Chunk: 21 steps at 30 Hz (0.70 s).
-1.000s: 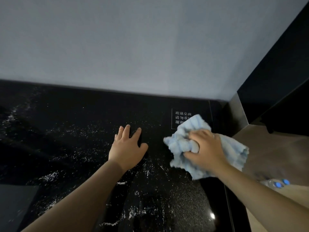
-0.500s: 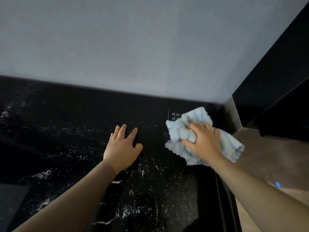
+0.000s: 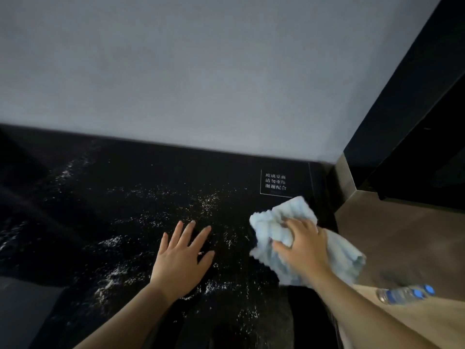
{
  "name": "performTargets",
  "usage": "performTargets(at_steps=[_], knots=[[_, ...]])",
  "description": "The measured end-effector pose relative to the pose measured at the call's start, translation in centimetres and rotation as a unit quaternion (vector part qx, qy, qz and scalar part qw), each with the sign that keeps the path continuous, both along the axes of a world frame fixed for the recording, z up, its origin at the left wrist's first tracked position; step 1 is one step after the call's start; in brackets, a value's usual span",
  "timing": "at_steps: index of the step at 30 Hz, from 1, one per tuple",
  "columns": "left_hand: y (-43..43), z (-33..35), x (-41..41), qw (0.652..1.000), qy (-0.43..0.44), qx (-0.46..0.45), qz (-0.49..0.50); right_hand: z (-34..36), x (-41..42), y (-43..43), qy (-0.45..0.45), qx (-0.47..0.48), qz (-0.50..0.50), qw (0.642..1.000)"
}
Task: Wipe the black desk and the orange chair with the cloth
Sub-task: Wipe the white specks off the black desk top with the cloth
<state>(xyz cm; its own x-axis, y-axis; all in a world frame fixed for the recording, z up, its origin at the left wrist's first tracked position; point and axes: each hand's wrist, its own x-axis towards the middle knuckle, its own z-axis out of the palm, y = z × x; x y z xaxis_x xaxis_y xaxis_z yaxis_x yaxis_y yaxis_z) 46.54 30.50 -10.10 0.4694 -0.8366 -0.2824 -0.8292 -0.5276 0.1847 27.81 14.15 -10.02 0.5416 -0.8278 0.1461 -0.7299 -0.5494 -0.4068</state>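
The black glass desk (image 3: 120,197) fills the lower left of the head view and is speckled with white droplets or dust. My right hand (image 3: 302,245) grips a bunched light blue cloth (image 3: 266,227) and presses it onto the desk near its right edge. Part of the cloth hangs past that edge. My left hand (image 3: 181,258) lies flat on the desk with fingers spread, a little left of the cloth. The orange chair is not in view.
A small white-framed text label (image 3: 275,183) is printed on the desk's far right corner. A grey wall (image 3: 201,71) rises behind the desk. A dark panel (image 3: 415,109) stands at right. On a tan surface at lower right lie blue-capped water bottles (image 3: 405,294).
My right hand has slid the cloth back toward me, down off the text label, which is now fully uncovered. My left hand stays flat on the desk.
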Motion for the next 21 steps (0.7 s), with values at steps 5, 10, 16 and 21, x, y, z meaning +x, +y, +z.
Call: performTargets(at_steps=[5, 10, 16, 21], knots=[[2.9, -0.1, -2.4, 1.0, -0.012, -0.006, 0.005, 0.3, -2.9, 4.7, -0.076, 0.127, 0.115, 0.982], [4.7, -0.4, -4.9, 1.0, -0.003, 0.011, 0.011, 1.1, -3.8, 3.2, -0.043, 0.005, -0.04, 0.998], [7.4, -1.8, -6.8, 0.999, -0.015, 0.031, 0.037, -0.9, -5.6, 11.5, -0.14, 0.05, 0.176, 0.973], [8.9, -1.7, -7.7, 0.999, -0.006, 0.026, 0.036, 0.6, -7.3, 7.6, -0.064, 0.043, -0.078, 0.994]])
